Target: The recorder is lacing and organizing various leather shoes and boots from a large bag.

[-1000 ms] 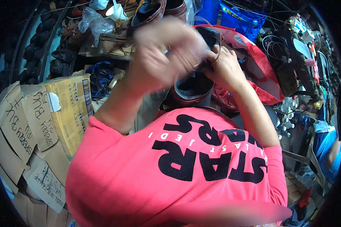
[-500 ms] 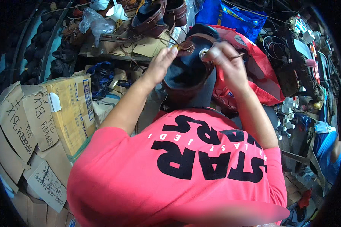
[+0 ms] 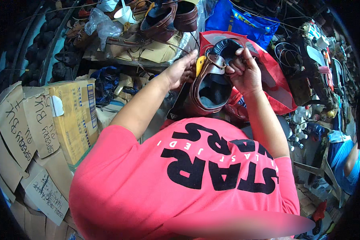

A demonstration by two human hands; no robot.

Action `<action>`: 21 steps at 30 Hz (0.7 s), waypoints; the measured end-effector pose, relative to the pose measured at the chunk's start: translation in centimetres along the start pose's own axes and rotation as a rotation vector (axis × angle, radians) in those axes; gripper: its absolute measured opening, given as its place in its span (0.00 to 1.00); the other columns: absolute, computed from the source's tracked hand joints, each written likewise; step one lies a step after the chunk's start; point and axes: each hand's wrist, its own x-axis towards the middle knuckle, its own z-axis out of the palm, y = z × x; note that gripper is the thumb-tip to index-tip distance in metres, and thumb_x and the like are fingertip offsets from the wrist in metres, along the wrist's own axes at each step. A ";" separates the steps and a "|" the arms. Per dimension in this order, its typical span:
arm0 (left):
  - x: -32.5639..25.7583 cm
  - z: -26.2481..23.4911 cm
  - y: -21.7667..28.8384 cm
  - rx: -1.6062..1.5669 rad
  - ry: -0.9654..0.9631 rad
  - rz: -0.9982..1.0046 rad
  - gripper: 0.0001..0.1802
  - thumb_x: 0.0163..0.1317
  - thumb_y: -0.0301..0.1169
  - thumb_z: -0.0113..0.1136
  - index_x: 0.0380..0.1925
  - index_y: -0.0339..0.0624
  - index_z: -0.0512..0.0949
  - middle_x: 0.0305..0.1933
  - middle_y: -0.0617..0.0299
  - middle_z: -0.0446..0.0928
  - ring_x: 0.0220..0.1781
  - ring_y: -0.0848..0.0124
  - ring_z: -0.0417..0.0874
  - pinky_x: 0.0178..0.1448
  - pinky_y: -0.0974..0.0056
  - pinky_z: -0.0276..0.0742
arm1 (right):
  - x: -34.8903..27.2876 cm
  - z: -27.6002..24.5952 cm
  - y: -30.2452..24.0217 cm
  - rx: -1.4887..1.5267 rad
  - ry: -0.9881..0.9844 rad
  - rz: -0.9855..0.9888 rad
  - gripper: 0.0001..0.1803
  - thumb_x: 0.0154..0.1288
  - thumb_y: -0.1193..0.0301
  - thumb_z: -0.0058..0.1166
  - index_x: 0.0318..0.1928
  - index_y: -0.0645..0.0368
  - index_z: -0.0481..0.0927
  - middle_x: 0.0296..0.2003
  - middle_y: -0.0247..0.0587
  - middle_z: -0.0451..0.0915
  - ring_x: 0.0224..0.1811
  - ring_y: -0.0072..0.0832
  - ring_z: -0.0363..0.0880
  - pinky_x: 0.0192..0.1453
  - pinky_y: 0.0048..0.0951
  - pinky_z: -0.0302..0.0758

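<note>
At the brown shoe [image 3: 209, 89], left fingers [image 3: 190, 59] stretch loosely; right fingers [image 3: 250, 60] curl, grip unclear.

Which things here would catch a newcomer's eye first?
The vivid pink shirt filling the lower middle would probably come first. Just above it, a brown shoe sits between the left hand and the right hand. A red bag lies beyond, with a blue bag near the top edge.

Bold black letters sweep across the pink shirt [image 3: 120, 180], smaller white ones in between; over left, dark handwriting marks the cardboard flaps [image 3: 17, 134], print running down the yellow box [image 3: 70, 130]!
</note>
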 end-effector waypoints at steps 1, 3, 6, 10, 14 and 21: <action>0.6 -0.2 -0.1 -0.049 0.029 -0.046 0.25 0.64 0.54 0.51 0.45 0.45 0.78 0.38 0.64 0.81 0.40 0.76 0.80 0.44 0.72 0.72 | 0.1 0.2 0.2 0.006 0.000 0.009 0.14 0.70 0.57 0.45 0.36 0.54 0.73 0.14 0.22 0.53 0.15 0.15 0.49 0.28 0.22 0.59; 1.9 -0.1 -0.4 -0.172 -0.058 -0.004 0.24 0.65 0.53 0.50 0.45 0.44 0.77 0.39 0.63 0.81 0.39 0.75 0.80 0.45 0.70 0.75 | 0.1 0.2 0.4 0.024 -0.042 0.005 0.16 0.72 0.58 0.40 0.38 0.56 0.74 0.14 0.22 0.52 0.15 0.15 0.50 0.29 0.20 0.58; 1.8 1.6 -0.5 -0.379 -0.102 0.072 0.23 0.64 0.49 0.54 0.44 0.39 0.75 0.40 0.58 0.80 0.37 0.72 0.82 0.44 0.68 0.79 | -0.3 0.1 0.2 0.061 -0.021 -0.026 0.16 0.72 0.59 0.40 0.38 0.56 0.75 0.14 0.22 0.53 0.16 0.15 0.50 0.29 0.20 0.58; 2.9 1.1 -0.7 0.070 0.103 0.320 0.18 0.62 0.41 0.59 0.43 0.38 0.72 0.41 0.60 0.78 0.44 0.73 0.80 0.47 0.69 0.76 | -0.6 0.2 0.1 0.073 -0.008 -0.026 0.15 0.72 0.59 0.41 0.38 0.56 0.74 0.14 0.22 0.53 0.16 0.14 0.51 0.29 0.20 0.58; 3.8 1.0 1.3 0.098 -0.182 0.090 0.24 0.66 0.49 0.51 0.49 0.38 0.73 0.42 0.58 0.80 0.42 0.73 0.82 0.46 0.67 0.79 | -0.7 1.8 0.4 0.009 -0.083 -0.003 0.13 0.71 0.60 0.42 0.39 0.57 0.74 0.15 0.22 0.54 0.16 0.14 0.51 0.28 0.19 0.57; 4.1 -0.9 3.8 0.064 -0.358 -0.095 0.21 0.66 0.45 0.53 0.45 0.38 0.76 0.40 0.58 0.80 0.41 0.71 0.83 0.46 0.64 0.81 | -1.1 2.6 0.2 0.027 -0.321 0.199 0.14 0.71 0.62 0.42 0.38 0.60 0.73 0.15 0.23 0.55 0.16 0.14 0.53 0.26 0.20 0.57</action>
